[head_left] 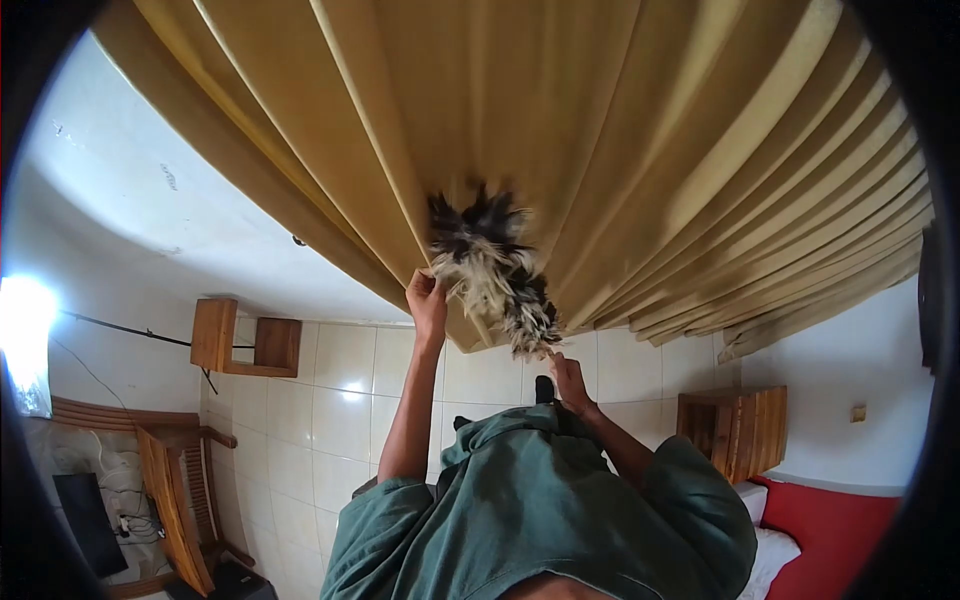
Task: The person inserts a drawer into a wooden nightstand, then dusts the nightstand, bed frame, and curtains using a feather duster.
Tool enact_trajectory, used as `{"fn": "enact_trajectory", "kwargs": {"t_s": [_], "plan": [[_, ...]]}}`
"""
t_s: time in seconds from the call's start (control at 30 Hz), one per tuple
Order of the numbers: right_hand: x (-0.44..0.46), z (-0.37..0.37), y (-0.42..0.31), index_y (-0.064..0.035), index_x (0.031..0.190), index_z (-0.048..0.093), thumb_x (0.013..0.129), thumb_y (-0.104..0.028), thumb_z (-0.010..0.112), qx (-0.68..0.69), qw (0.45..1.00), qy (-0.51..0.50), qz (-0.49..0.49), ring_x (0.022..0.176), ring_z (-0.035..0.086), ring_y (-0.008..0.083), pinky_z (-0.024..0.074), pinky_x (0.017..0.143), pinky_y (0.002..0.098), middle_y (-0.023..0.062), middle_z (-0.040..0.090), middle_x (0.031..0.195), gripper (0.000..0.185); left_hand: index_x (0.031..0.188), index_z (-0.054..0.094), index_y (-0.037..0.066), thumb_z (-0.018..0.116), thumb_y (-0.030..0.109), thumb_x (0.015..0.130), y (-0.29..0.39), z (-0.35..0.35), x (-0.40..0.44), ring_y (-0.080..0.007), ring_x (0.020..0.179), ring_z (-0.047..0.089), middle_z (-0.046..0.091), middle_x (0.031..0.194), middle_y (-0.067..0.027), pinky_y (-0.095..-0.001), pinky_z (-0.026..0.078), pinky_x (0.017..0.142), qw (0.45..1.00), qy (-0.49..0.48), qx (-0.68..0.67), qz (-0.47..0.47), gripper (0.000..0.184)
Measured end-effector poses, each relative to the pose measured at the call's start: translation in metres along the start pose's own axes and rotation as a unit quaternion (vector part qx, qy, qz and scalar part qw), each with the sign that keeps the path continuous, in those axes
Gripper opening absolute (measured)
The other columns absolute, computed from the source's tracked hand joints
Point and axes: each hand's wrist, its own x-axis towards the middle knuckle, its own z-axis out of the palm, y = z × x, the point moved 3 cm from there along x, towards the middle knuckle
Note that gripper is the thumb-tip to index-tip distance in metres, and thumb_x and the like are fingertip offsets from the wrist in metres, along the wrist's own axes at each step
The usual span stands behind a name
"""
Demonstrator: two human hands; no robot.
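Long tan curtains [520, 100] hang in folds across the top of the head view. A black and cream feather duster [490, 265] is against the middle folds, its feathers partly blurred. My right hand [569, 382] is closed round the duster's lower end. To the left of the feathers, my left hand [426, 292] pinches the edge of a curtain fold, with its fingers pressed together.
Wooden box shelf [277, 345] at the left, near the white wall [150, 230]. Below it, a wooden bench [205, 490] and a dark flat panel [88, 520]. Wooden cabinet [740, 430] and red surface [830, 535] at the right. Tiled floor [340, 420] lies underneath.
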Motion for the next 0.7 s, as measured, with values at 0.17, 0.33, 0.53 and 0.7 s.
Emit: {"fn": "enact_trajectory", "kwargs": {"t_s": [0.17,0.33,0.53,0.7], "plan": [[0.017,0.009,0.001,0.0013,0.063,0.051,0.106,-0.044,0.035,-0.069,0.994,-0.058,0.061,0.052,0.046,0.0201,0.044,0.059,0.0372,0.0085,0.044,0.053,0.064,0.085,0.056,0.007,0.062,0.003,0.093,-0.002,0.016,-0.005,-0.0049,0.069,0.053,0.059,0.076,0.0022,-0.0219,0.043,0.065,0.998,0.002,-0.051,-0.034,0.011],[-0.012,-0.021,0.101,0.0003,0.071,0.063,0.103,-0.036,0.041,-0.397,0.904,-0.074,0.143,0.071,0.065,0.0425,0.0525,0.068,0.0513,0.0242,0.064,0.073,0.053,0.083,0.056,0.01,0.065,0.007,0.093,-0.011,0.0,-0.001,-0.0049,0.069,0.054,0.062,0.081,0.0021,-0.0218,0.045,0.065,0.998,0.016,-0.011,-0.052,0.014],[-0.02,-0.012,0.056,-0.0012,0.073,0.066,0.104,-0.037,0.041,-0.015,0.994,-0.039,0.106,0.068,0.065,0.0403,0.0503,0.067,0.0499,0.0206,0.057,0.058,0.053,0.082,0.057,0.008,0.064,0.004,0.092,-0.011,-0.007,0.0,-0.0035,0.067,0.052,0.06,0.076,0.0031,-0.0204,0.041,0.061,0.999,0.036,-0.03,-0.014,0.013],[-0.016,-0.012,0.064,-0.0038,0.085,0.068,0.102,-0.041,0.042,-0.293,0.955,-0.01,0.05,0.066,0.064,0.0371,0.0491,0.066,0.052,0.0194,0.057,0.059,0.048,0.08,0.058,0.007,0.066,0.004,0.092,-0.007,0.001,-0.005,-0.0024,0.068,0.05,0.059,0.074,0.004,-0.0206,0.04,0.062,0.999,0.03,-0.04,-0.016,0.015]]}}
